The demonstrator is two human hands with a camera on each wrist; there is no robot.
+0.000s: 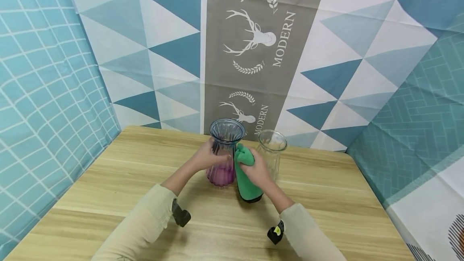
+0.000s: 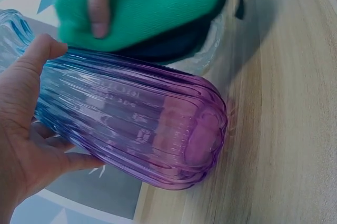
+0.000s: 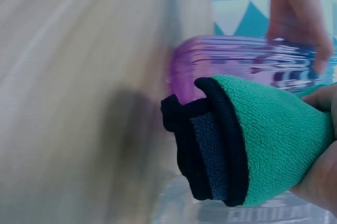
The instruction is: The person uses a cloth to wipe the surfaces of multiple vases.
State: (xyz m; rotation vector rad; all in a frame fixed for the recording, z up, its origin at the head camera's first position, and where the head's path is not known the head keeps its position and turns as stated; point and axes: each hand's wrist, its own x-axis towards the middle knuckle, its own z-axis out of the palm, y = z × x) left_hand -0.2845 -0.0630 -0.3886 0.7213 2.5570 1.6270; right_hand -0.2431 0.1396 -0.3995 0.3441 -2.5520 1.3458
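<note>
A ribbed glass vase (image 1: pixel 222 168), blue at the flared rim and purple at the base, stands at the back of the table. My left hand (image 1: pixel 209 157) grips it round its upper part, thumb and fingers on opposite sides in the left wrist view. In my right hand (image 1: pixel 258 169) is a bunched green cloth (image 1: pixel 248 186) with dark edging, pinched near its top and hanging down beside the vase's right side. Whether the cloth touches the glass I cannot tell. Behind the right hand stands a clear glass vase (image 1: pixel 273 148), partly hidden.
The wooden table (image 1: pixel 152 164) ends at a patterned wall covering (image 1: pixel 174 51) just behind both vases. Light blue tiled sheeting (image 1: pixel 43 71) lines the left side and teal sheeting (image 1: pixel 417 124) the right. Black wrist cameras (image 1: pixel 180 213) are strapped at both cuffs.
</note>
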